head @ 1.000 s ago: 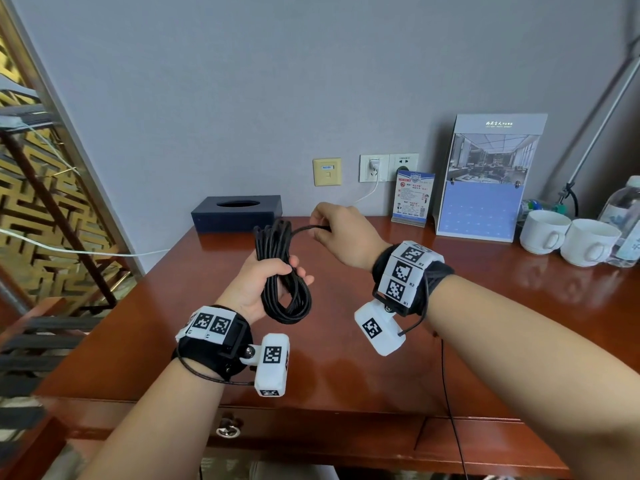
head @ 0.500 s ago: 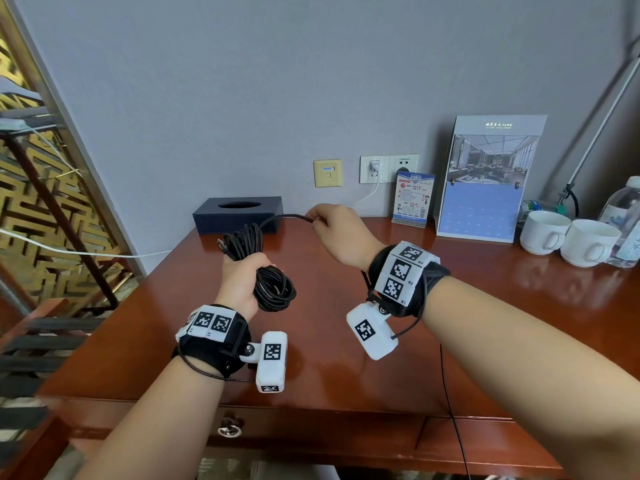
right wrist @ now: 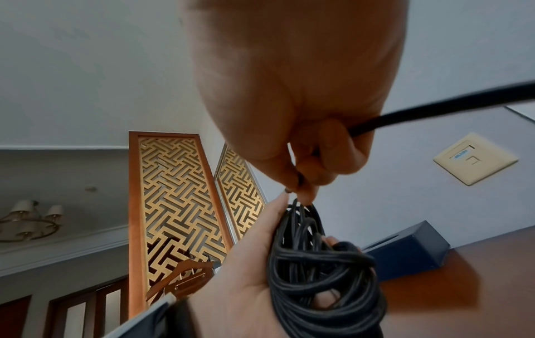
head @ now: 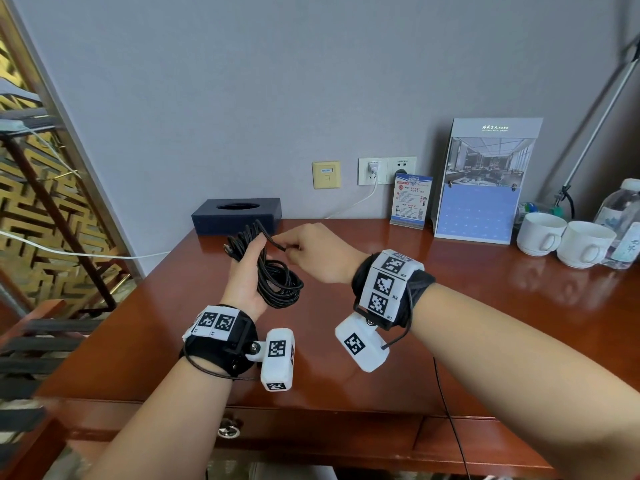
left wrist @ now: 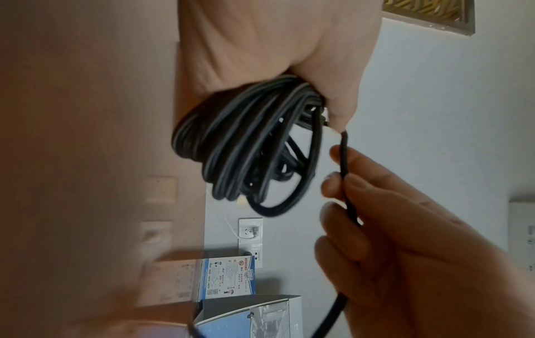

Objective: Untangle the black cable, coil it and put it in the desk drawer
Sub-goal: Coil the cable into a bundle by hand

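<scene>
The black cable (head: 278,284) is a bundle of several loops lying across my left hand (head: 242,282), above the red-brown desk (head: 467,306). In the right wrist view the left hand (right wrist: 246,263) has its fingers curled round the coil (right wrist: 321,285). My right hand (head: 318,251) pinches the cable's loose strand beside the top of the coil. In the left wrist view the right hand's fingers (left wrist: 362,189) grip that strand (left wrist: 344,155) next to the coil (left wrist: 246,146). The desk drawer's front with its metal knob (head: 228,433) is closed below the near edge.
A dark blue tissue box (head: 239,213) stands at the desk's back left. A small card (head: 412,199), a calendar stand (head: 485,181), two white cups (head: 542,233) and a water bottle (head: 623,220) line the back right. A gold lattice screen (head: 52,202) stands at the left.
The right hand has come back from its outstretched pull and now holds the strand close to the coil's top. The left hand has tilted, so the coil lies across its palm.
</scene>
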The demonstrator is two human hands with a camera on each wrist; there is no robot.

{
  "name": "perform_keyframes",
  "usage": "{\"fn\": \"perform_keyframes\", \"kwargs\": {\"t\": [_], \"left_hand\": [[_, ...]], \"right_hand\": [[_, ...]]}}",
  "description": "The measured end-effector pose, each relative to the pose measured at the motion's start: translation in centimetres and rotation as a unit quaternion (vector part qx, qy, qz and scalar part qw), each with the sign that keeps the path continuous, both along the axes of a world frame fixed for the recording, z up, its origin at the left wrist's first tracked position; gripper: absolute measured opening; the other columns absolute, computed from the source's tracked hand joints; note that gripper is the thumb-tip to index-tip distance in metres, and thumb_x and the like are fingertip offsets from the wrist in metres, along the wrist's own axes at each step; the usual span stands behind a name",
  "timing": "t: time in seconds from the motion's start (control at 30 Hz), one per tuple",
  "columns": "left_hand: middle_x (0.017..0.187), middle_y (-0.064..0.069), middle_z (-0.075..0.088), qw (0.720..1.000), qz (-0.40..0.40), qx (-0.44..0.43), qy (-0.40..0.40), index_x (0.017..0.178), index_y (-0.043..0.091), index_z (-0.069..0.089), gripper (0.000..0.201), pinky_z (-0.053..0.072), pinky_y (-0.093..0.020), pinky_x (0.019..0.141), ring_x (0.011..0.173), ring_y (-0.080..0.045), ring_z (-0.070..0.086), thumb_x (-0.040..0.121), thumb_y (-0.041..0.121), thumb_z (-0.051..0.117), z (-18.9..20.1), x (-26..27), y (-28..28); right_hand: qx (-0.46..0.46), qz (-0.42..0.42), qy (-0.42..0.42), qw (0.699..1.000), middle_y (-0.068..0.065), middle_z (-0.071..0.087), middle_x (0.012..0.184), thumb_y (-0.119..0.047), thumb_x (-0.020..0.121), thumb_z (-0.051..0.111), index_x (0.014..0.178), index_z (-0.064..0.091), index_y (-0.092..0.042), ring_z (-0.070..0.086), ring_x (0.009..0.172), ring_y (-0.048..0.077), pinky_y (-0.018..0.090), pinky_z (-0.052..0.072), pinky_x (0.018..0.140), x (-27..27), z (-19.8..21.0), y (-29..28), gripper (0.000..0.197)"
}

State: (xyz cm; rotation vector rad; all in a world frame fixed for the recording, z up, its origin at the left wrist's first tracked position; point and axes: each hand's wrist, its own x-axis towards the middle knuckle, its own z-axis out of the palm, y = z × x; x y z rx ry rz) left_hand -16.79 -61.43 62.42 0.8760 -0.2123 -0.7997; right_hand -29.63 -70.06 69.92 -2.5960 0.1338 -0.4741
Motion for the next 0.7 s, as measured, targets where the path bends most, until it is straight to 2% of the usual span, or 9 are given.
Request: {"fn": "perform_keyframes", "kwargs": {"t": [0.03, 0.1, 0.27, 0.4, 0.47, 0.53, 0.6, 0.67, 0.7], "left_hand": [[0.141, -0.028, 0.048, 1.000, -0.007, -0.001, 0.012, 0.135, 0.012, 0.055, 0.083, 0.037, -0.058, 0.106, 0.127, -0.042, 0.052, 0.068, 0.047, 0.087, -0.2, 0.1, -0.1], [0.141, -0.030, 0.047, 1.000, -0.013, -0.006, 0.018, 0.137, 0.011, 0.053, 0.089, 0.039, -0.061, 0.106, 0.129, -0.044, 0.050, 0.066, 0.053, 0.087, 0.0, -0.1, 0.2], [0.132, -0.024, 0.059, 0.999, -0.033, -0.018, -0.012, 0.138, 0.010, 0.051, 0.091, 0.051, -0.056, 0.093, 0.118, -0.039, 0.061, 0.063, 0.040, 0.091, 0.7, -0.6, 0.6], [0.131, -0.024, 0.060, 0.999, -0.041, -0.023, -0.025, 0.139, 0.008, 0.050, 0.093, 0.053, -0.052, 0.092, 0.118, -0.038, 0.061, 0.060, 0.034, 0.092, 0.8, -0.5, 0.6], [0.133, -0.023, 0.059, 0.999, -0.035, -0.013, -0.019, 0.139, 0.008, 0.050, 0.097, 0.054, -0.050, 0.090, 0.118, -0.037, 0.061, 0.056, 0.030, 0.095, 0.9, -0.4, 0.6], [0.130, -0.022, 0.061, 1.000, -0.026, 0.004, -0.018, 0.138, 0.007, 0.051, 0.095, 0.055, -0.047, 0.086, 0.113, -0.036, 0.064, 0.055, 0.024, 0.095, 0.6, -0.1, 0.7], [0.111, -0.020, 0.065, 0.999, -0.011, 0.021, -0.028, 0.129, 0.003, 0.054, 0.075, 0.057, -0.044, 0.078, 0.096, -0.031, 0.069, 0.063, 0.014, 0.087, 0.4, -0.3, 0.7], [0.085, -0.014, 0.059, 0.999, 0.004, 0.039, -0.031, 0.106, 0.004, 0.058, 0.033, 0.055, -0.037, 0.064, 0.071, -0.025, 0.066, 0.076, 0.007, 0.069, 0.5, -0.5, 0.8], [0.078, -0.012, 0.055, 0.998, 0.011, 0.051, -0.027, 0.094, 0.006, 0.056, 0.018, 0.054, -0.035, 0.062, 0.065, -0.024, 0.063, 0.078, 0.006, 0.062, 0.8, -0.4, 1.0]], "right_hand": [[-0.010, -0.005, 0.005, 1.000, 0.003, 0.070, 0.080, 0.000, 0.088, 0.039, 0.095, 0.071, -0.008, 0.055, 0.064, 0.012, 0.029, 0.049, 0.071, 0.1, 0.0, 0.0, 0.033], [-0.027, -0.012, 0.024, 0.999, 0.006, 0.070, 0.082, -0.002, 0.090, 0.039, 0.095, 0.071, -0.007, 0.061, 0.071, 0.020, 0.036, 0.053, 0.076, 0.3, -0.1, 0.1, 0.032], [-0.058, 0.003, 0.055, 0.997, 0.007, 0.069, 0.087, -0.002, 0.089, 0.042, 0.094, 0.068, -0.010, 0.064, 0.080, 0.024, 0.041, 0.053, 0.078, 0.4, -0.4, 0.5, 0.028], [-0.067, 0.034, 0.094, 0.993, -0.002, 0.054, 0.070, -0.001, 0.087, 0.046, 0.082, 0.058, -0.017, 0.058, 0.079, 0.026, 0.038, 0.048, 0.073, -0.1, 0.1, 1.1, 0.021], [-0.066, 0.040, 0.113, 0.991, -0.006, 0.050, 0.072, -0.001, 0.088, 0.046, 0.087, 0.058, -0.020, 0.056, 0.080, 0.024, 0.034, 0.043, 0.071, -0.3, 0.4, 1.4, 0.022], [-0.062, 0.047, 0.133, 0.988, 0.002, 0.055, 0.080, -0.002, 0.088, 0.048, 0.085, 0.055, -0.020, 0.056, 0.081, 0.025, 0.035, 0.044, 0.072, -0.3, 0.5, 1.6, 0.019], [-0.064, 0.056, 0.152, 0.985, 0.013, 0.060, 0.090, -0.003, 0.088, 0.049, 0.086, 0.055, -0.016, 0.057, 0.082, 0.028, 0.041, 0.048, 0.077, -0.3, 0.3, 1.7, 0.014], [-0.054, 0.065, 0.153, 0.985, 0.016, 0.062, 0.093, -0.004, 0.088, 0.050, 0.092, 0.060, -0.012, 0.058, 0.081, 0.029, 0.044, 0.050, 0.079, -0.4, 0.1, 2.0, 0.014], [-0.040, 0.069, 0.147, 0.986, 0.014, 0.063, 0.092, -0.004, 0.089, 0.049, 0.099, 0.063, -0.011, 0.060, 0.078, 0.027, 0.043, 0.051, 0.078, -0.4, -0.1, 2.1, 0.019]]}}
